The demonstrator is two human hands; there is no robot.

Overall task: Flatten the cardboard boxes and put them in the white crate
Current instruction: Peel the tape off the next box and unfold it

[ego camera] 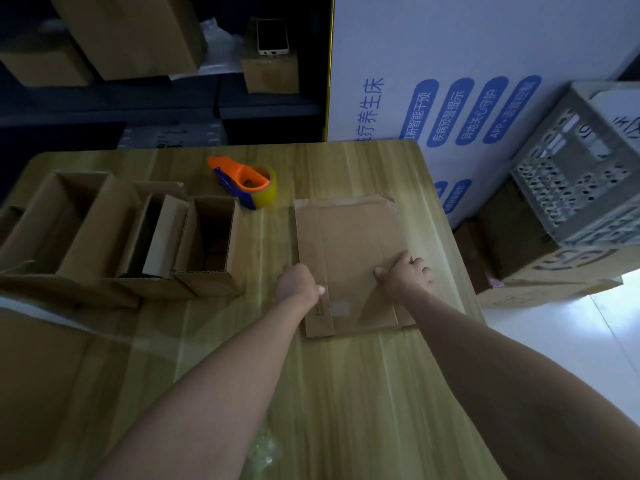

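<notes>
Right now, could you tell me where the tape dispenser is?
The tape dispenser lies on the far part of the table, between the open boxes and the flattened box.

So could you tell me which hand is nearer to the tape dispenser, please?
Left. The left hand grips the flattened box's left edge, below and slightly right of the tape dispenser. The right hand presses the box farther right, so it is farther away.
</notes>
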